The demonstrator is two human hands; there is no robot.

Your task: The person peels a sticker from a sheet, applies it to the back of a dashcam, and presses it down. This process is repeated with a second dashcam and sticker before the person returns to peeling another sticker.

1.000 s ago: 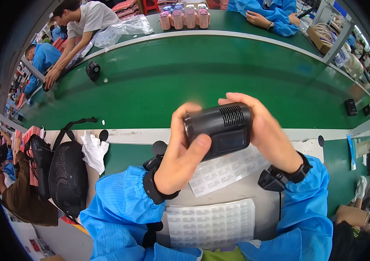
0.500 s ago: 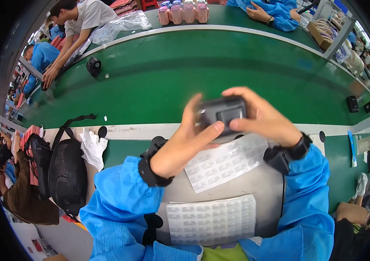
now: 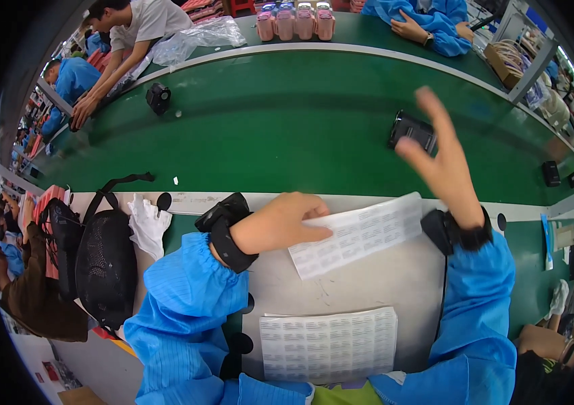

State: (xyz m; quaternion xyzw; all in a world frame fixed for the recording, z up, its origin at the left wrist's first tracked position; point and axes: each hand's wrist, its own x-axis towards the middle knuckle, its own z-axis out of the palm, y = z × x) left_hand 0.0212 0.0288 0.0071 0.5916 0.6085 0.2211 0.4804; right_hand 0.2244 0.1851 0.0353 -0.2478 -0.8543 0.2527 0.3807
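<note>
My left hand point(image 3: 281, 221) grips the left end of a white label sheet point(image 3: 368, 235), which is bent and partly raised above a grey work surface point(image 3: 341, 290). Just beyond that surface, my right hand point(image 3: 447, 169) is open over the green belt, its fingers spread and smeared by motion. Close to its fingertips a small black box-shaped device point(image 3: 413, 131) rests on the belt; whether the fingers touch it I cannot tell. A stack of similar label sheets point(image 3: 327, 344) lies near my body.
Other black devices, one far left point(image 3: 158, 98) and one at the right point(image 3: 551, 173), sit on the green belt point(image 3: 266, 128). Black bags point(image 3: 106, 270) and a white glove point(image 3: 148, 226) lie left. Pink-and-clear packs point(image 3: 295, 24) stand at the back. Co-workers sit across and beside.
The black device has gone from between both hands to the belt at the right, out of my grip. My left hand has moved down and taken hold of the label sheet; the right has opened.
</note>
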